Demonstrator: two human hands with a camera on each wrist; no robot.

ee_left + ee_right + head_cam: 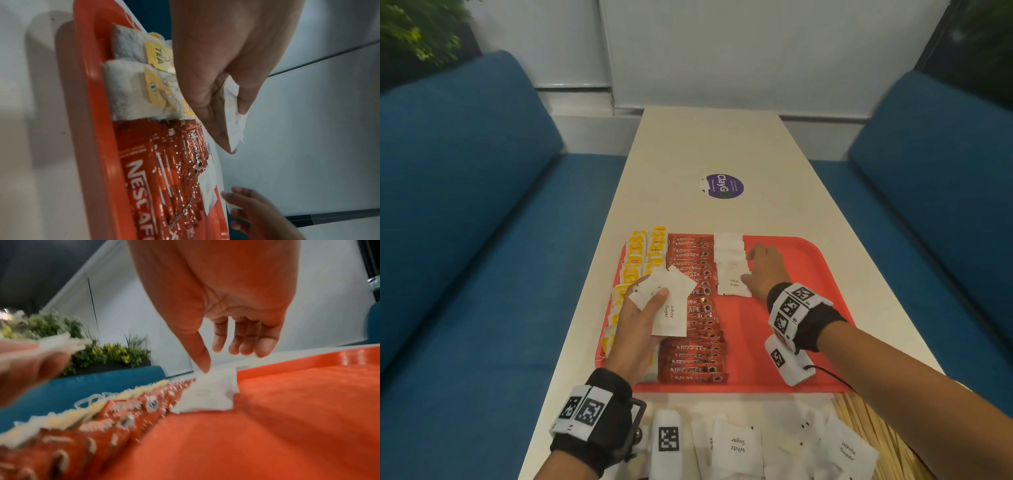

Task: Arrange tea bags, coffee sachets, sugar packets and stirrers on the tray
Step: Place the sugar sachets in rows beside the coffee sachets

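Note:
A red tray (791, 308) holds a left column of yellow-tagged tea bags (635, 263), a middle column of red Nescafe coffee sachets (697, 329) and a short row of white sugar packets (731, 263) at the far end. My left hand (640, 325) hovers over the tea and coffee, holding a small fan of white sugar packets (671, 301) between thumb and fingers. My right hand (763, 270) lies with relaxed fingers beside the sugar row, its thumb tip (203, 368) touching the top packet (207, 395). In the left wrist view the held packets (234, 116) show edge-on.
Loose white sugar packets (784, 445) lie on the white table (705, 144) near its front edge, with wooden stirrers (873, 431) at the right. A purple sticker (722, 185) sits mid-table. Blue benches (465, 222) flank both sides. The tray's right half is bare.

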